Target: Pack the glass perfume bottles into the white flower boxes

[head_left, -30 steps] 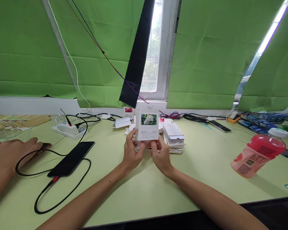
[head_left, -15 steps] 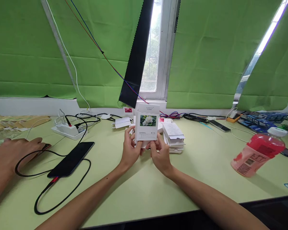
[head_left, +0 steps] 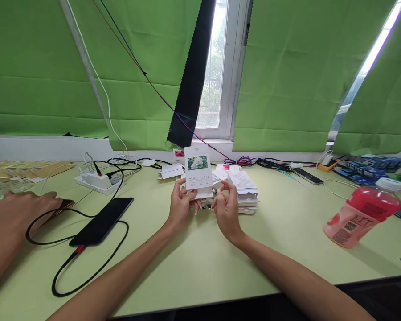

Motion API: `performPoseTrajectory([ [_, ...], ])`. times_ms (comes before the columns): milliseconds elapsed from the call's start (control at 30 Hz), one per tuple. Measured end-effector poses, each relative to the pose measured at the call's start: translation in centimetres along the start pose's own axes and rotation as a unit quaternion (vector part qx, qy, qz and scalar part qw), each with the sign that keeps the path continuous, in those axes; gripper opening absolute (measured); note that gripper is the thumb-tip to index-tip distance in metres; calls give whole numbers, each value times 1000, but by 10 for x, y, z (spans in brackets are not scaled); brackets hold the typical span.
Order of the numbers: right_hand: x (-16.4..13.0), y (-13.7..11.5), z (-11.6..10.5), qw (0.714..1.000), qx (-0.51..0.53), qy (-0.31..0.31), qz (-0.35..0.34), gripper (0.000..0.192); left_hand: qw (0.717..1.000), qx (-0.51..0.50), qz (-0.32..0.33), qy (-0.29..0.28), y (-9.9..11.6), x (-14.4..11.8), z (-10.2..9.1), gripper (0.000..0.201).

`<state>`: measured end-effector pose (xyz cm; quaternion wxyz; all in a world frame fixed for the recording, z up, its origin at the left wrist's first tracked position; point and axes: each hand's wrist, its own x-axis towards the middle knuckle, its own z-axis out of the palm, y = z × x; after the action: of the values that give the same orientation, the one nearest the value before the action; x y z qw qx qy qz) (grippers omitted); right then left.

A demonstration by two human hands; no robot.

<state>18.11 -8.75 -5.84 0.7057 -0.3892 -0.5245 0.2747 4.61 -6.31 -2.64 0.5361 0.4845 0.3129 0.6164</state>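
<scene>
My left hand point(head_left: 181, 208) is closed on a thin white paper box point(head_left: 199, 180) with a white flower picture and small print on its front. It holds the box by the lower left, upright and slightly tilted. At the bottom a white flap sticks out, with a small dark printed part point(head_left: 207, 203) below it. My right hand point(head_left: 228, 213) is beside the box's lower right corner, its fingers curled in and the thumb near the index finger. Whatever those fingers pinch, if anything, is hidden. Behind it lies a stack of white folded boxes point(head_left: 243, 183).
Another person's hand point(head_left: 26, 206) rests at the left on a phone. A black phone point(head_left: 102, 222) with a charging cable lies nearby. Behind stands a white power strip point(head_left: 98, 180). A pink drink bottle point(head_left: 361, 214) stands right; another phone point(head_left: 307, 175) lies farther back.
The box has shifted left and turned slightly in my left hand. My right hand has come off its lower right edge, and its fingers have curled up.
</scene>
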Motion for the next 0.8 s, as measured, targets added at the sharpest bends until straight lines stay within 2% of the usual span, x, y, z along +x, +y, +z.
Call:
performPoseTrajectory([
  [167,-1,-1,-1,999,20,-39,7,40,999,-2,-8,-36,-1,-4,1,53],
  [333,-1,-3,0,996,45,-76,0,52,998,23,-4,-50,1,-8,5,51],
  [567,0,-4,2,995,40,-86,13,46,997,35,4,-65,-3,-10,6,42],
  [800,4,0,2,997,53,-48,28,40,996,11,4,-93,-4,-13,7,55],
])
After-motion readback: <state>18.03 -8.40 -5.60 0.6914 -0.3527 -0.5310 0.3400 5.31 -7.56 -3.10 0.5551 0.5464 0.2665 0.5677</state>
